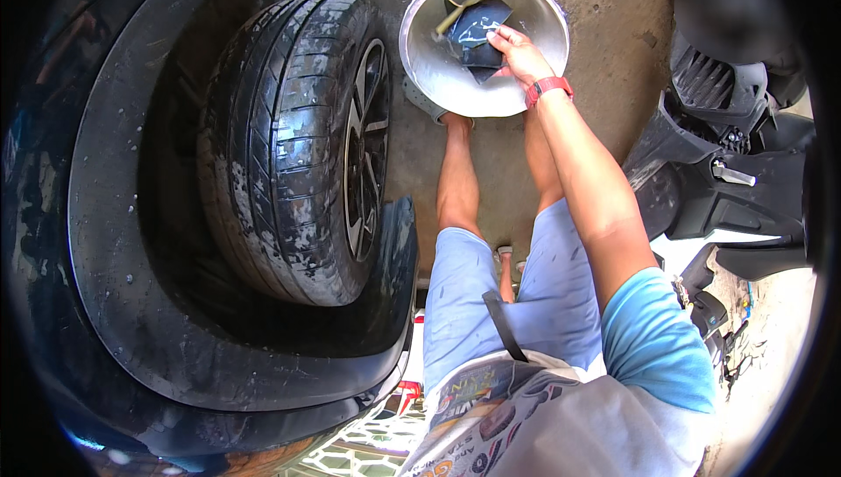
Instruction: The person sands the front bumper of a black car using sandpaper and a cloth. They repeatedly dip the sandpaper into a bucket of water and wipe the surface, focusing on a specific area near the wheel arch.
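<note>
Over the mouth of a pale grey bucket [534,4], my right hand [519,55] is closed in a pinch at the edge of a dark blue-black sheet [484,23]. The sheet looks wet, shiny and square-cornered; its exact kind does not show. Another dark piece [482,58] lies just below it, partly hidden by my fingers. Across the upper edge of the sheet runs a yellowish stick [466,9]. A red watch [547,88] is strapped round my right wrist. My left hand does not appear.
A car tyre [293,140] with a spoked wheel [363,153] sits in a dark wheel arch [114,214] on my left. To my right stands a motorbike [727,179] with black panels. My legs are close behind the bucket on the concrete floor [613,48].
</note>
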Demonstrator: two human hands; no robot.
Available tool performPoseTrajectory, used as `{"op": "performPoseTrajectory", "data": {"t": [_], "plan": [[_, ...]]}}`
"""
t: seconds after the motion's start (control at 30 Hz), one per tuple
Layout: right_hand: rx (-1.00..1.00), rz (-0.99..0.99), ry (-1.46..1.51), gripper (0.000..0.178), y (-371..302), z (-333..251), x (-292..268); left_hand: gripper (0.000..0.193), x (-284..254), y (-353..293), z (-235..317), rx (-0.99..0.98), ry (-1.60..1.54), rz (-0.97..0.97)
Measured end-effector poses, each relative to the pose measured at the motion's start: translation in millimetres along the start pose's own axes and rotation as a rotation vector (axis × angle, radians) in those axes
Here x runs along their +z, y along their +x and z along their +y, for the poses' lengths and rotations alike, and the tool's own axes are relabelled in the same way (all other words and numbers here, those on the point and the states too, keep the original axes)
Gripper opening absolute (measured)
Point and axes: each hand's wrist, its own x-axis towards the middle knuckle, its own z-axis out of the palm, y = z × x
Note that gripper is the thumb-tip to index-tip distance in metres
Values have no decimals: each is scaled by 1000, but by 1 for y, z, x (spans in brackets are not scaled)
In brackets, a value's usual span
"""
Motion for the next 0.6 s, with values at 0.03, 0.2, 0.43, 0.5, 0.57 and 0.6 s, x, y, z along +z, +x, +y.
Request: {"op": "performPoseTrajectory", "data": {"t": [0.03,0.2,0.43,0.5,0.57,0.6], "plan": [[-19,51,-119,40,4,1,1,79,0,1,0,6,2,-3],[-187,143,0,50,27,-4,12,77,2,-2,-1,2,14,-21],[-366,790,-892,61,128,94,-47,75,18,6,3,10,16,-55],[-182,761,-791,68,146,109,-49,74,19,6,7,13,26,-60],[85,594,-390,67,152,84,-43,73,20,4,11,9,39,-62],[213,523,-182,65,154,75,-45,73,24,5,11,11,38,-70]]}}
